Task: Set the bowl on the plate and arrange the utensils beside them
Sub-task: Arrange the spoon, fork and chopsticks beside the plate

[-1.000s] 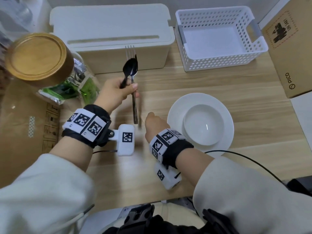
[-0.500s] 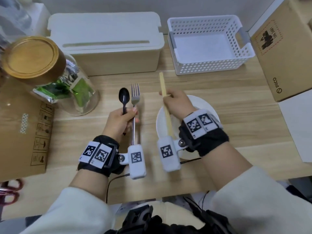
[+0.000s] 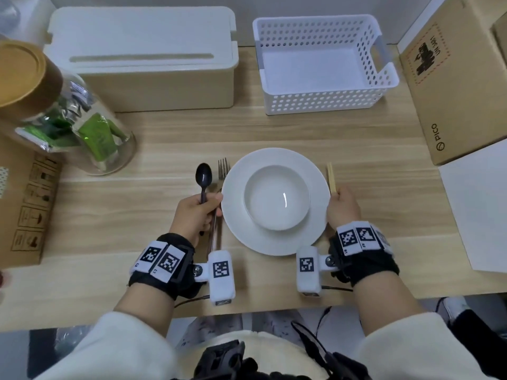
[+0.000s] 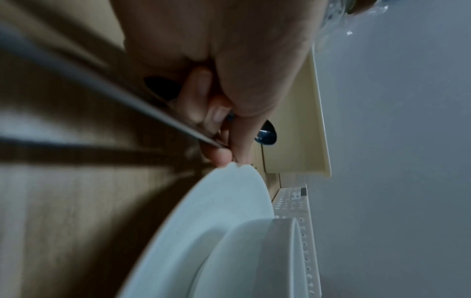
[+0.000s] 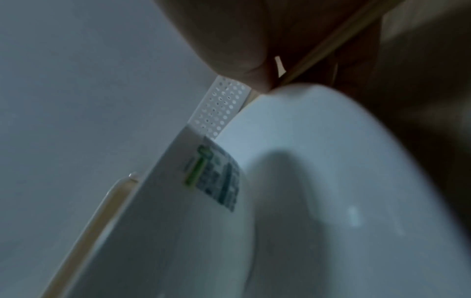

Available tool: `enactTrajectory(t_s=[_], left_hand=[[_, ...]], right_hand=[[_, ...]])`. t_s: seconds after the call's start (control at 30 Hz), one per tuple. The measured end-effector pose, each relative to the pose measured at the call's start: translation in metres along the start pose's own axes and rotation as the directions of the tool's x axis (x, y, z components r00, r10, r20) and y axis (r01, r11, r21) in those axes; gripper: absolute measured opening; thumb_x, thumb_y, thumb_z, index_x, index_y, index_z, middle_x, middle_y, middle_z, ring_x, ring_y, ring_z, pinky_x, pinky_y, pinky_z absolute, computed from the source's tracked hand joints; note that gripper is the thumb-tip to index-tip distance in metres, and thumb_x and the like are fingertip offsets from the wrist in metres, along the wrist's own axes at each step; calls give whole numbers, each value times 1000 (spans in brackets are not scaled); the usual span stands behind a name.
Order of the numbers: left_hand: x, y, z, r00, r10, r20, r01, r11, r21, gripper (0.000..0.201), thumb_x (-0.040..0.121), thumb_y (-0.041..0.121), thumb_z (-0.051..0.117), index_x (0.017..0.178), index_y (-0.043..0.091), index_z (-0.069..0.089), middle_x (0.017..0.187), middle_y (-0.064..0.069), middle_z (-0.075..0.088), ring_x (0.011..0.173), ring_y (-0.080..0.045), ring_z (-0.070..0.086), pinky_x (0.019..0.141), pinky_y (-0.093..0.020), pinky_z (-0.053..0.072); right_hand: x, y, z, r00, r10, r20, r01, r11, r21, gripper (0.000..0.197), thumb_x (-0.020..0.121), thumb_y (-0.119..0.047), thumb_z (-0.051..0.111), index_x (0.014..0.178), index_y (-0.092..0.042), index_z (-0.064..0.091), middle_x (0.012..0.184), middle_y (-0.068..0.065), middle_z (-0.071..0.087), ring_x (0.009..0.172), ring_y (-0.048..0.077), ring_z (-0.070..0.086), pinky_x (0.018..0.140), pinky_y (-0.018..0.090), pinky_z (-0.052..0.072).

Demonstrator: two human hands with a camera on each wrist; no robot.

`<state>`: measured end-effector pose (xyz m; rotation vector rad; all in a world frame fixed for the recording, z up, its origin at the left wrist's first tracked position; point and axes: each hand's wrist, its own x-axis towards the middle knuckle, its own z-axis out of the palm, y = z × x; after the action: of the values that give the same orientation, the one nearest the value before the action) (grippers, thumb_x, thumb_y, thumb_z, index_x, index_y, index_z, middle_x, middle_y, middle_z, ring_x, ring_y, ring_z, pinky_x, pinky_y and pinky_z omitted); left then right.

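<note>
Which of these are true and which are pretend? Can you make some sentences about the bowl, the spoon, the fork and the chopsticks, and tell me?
1. The bowl sits on the plate. True.
2. The left hand holds a black spoon and a fork. True.
3. The chopsticks lie inside the white basket. False: the right hand holds them just right of the plate.
4. The spoon is right of the plate. False: it is left of it.
5. The jar has its lid off. False: a wooden lid covers it.
</note>
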<state>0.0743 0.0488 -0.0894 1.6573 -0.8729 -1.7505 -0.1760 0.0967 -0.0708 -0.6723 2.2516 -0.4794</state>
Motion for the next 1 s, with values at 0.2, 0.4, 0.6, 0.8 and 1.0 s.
enactTrajectory(t_s=[0.2,0.4,0.6,0.8,1.0], left_hand=[[-4,1,9,997,36,-62,-33,998,55,22,86,18,59,65,12,61,41,8,52,32,-3,29,35,-14,23],[-3,7,13,995,50,-89,-41,994,103,19,85,19,61,67,15,64,42,8,55,32,-3,31,35,-14,24],[-2,10,0,980,49,-193,-32,996,86,10,85,16,61,76,12,65,38,5,61,27,-2,41,32,-13,27],[-1,0,2,975,53,-217,-15,985,175,12,84,22,62,73,18,65,46,4,63,42,-6,54,48,-19,37],[4,-8,5,955,98,-278,-23,965,261,13,79,26,67,68,18,66,63,-4,56,58,-20,45,58,-27,37]], right_hand=[[16,2,1,1000,-7,19,6,999,48,24,97,-13,27,77,-11,42,75,3,44,85,21,41,74,28,31],[24,-2,-9,999,-44,7,43,996,83,31,94,-11,33,65,-15,43,69,-1,45,81,21,42,67,26,32],[25,5,-34,994,-70,-83,72,997,24,28,92,-19,48,111,-9,66,115,14,67,103,30,58,79,25,36],[35,19,-32,988,-46,-148,38,998,-58,31,93,-10,45,121,-9,59,123,15,63,108,32,59,79,27,40],[44,35,-32,972,-37,-234,43,999,20,29,87,-6,54,115,-13,60,121,11,63,104,32,60,80,29,43]])
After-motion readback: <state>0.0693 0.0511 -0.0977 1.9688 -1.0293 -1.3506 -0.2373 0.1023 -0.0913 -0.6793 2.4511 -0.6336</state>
